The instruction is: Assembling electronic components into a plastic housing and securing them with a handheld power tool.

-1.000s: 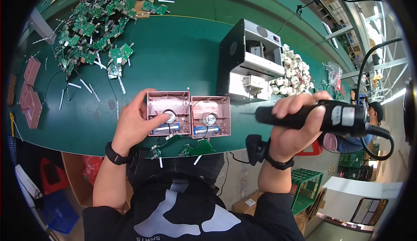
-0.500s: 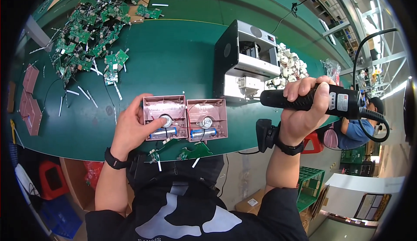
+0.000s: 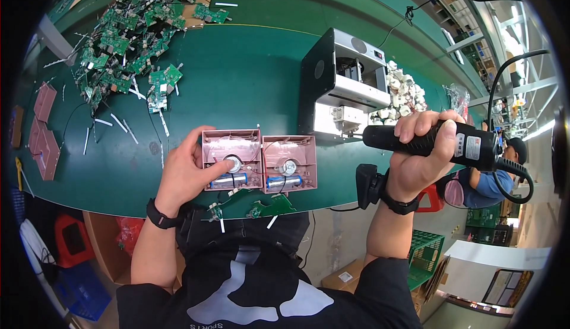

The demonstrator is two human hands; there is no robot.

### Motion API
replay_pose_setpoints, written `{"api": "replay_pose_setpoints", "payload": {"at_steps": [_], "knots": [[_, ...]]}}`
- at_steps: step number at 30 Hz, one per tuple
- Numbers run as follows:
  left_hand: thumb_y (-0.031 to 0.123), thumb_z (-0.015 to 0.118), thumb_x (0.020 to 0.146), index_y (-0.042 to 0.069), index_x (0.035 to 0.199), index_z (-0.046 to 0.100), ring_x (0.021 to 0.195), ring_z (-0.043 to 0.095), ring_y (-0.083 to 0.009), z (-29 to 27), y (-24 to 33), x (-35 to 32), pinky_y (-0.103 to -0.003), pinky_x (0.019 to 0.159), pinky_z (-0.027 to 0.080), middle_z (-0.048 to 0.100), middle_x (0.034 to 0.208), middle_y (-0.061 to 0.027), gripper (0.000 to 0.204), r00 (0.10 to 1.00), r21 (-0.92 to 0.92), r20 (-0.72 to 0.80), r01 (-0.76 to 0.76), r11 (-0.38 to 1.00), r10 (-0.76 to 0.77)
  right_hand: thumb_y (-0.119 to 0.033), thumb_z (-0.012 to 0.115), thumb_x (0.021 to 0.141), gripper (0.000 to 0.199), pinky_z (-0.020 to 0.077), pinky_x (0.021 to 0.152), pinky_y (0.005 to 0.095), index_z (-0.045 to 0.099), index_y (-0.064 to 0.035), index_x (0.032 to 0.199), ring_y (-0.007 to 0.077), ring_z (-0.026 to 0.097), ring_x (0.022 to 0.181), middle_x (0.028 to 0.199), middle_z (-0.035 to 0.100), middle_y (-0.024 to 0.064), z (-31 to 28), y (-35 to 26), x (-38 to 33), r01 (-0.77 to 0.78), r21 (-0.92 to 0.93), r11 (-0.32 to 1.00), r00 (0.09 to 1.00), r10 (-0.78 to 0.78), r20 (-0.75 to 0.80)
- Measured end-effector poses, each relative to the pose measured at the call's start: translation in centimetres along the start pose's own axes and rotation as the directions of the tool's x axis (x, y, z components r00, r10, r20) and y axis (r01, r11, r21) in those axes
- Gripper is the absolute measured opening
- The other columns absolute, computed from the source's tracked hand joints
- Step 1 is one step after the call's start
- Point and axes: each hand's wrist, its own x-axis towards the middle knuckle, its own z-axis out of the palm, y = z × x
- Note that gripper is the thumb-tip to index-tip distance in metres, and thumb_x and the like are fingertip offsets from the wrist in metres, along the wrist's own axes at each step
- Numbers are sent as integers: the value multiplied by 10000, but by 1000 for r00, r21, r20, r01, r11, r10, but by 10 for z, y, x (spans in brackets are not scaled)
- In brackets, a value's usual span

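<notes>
- A long green workbench runs from the far left to the right, and everything else rests on it.
- A grey and black benchtop machine stands at the right middle of the bench, its black side panel facing left.
- A heap of green circuit boards lies at the far left, with white strips scattered just near of it.
- A pile of small white parts sits just right of the machine.
- Two pink open housings lie side by side and touching at the near edge: the left pink housing and the right pink housing. Each shows a round silver part and a blue cylindrical cell.
- A stack of flat pink covers lies at the far left edge.
- The black electric screwdriver is held level, above and right of the housings, its tip pointing left towards the machine; a cable leaves its right end.
- The right hand is wrapped tight round the screwdriver's body.
- The left hand rests on the left pink housing, fingers spread, the index fingertip pressing beside the round silver part.
- Loose green circuit boards lie at the near edge, just below the housings.
</notes>
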Motion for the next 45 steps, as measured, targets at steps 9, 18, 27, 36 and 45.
{"api": "replay_pose_setpoints", "payload": {"at_steps": [9,18,27,36,45], "knots": [[113,869,801,18,1408,530,881,707,-113,-5,14,0,-261,736,573,741,1111,-91,702,990,50,88,104,993,-108,-265,559,1048,204,456,573,355,539,-70,1102,180,515,572,764,551,73,2,6,-1,23,19,1000,999,-22,-23],[313,892,764,83,1324,616,574,559,-93,3,0,-2,-282,549,424,597,648,-2,665,1000,-21,-13,-2,1000,2,-202,594,1042,183,455,555,350,517,-63,1132,169,512,559,762,549,55,23,8,25,-256,-180,950,966,260,-2],[392,883,761,109,1316,627,517,532,-136,-4,11,-1,-324,515,396,528,586,-16,674,998,109,28,47,993,-50,-326,617,1016,312,455,537,338,471,-96,1170,154,497,540,748,514,45,34,-27,-50,-212,159,964,966,182,185],[405,880,759,112,1329,620,511,529,-144,-3,6,-3,-333,512,394,516,579,-13,691,1000,140,1,3,990,-3,-317,628,994,344,480,550,354,446,-90,1178,176,521,554,775,547,75,41,-3,-66,-229,53,972,956,215,198],[384,882,760,99,1322,619,491,517,-143,-2,5,-2,-326,505,388,502,559,-11,683,1000,105,12,7,994,-9,-243,629,986,290,489,550,358,449,-83,1147,174,515,559,775,554,88,42,12,-69,-270,35,962,945,258,203]]}}
